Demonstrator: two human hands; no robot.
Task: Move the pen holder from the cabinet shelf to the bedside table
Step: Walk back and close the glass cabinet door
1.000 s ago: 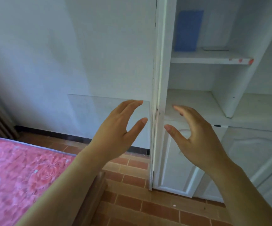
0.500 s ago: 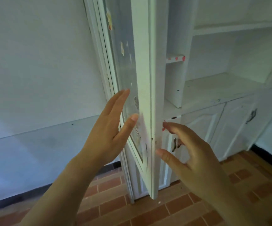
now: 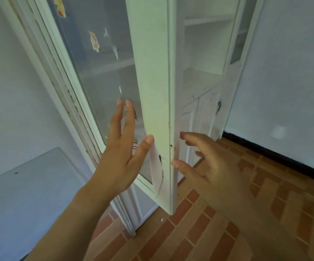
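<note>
fingers [image 3: 123, 117] of my left hand [image 3: 121, 157] spread empty by the glass door [image 3: 152, 72] edge. right hand [image 3: 209, 164] splayed empty beyond it. stickers [image 3: 94, 41] unreadable.

Glass door [image 3: 153, 102] stands edge-on btwn both hands, blocking straight reach fwd. Left hand [image 3: 121, 155] spread flat on its glass side, right hand [image 3: 207, 166] open at the free edge. Right of door, shelves [image 3: 199, 80] lie open w/ clear passage. Lower doors [image 3: 205, 113] closed.
</note>
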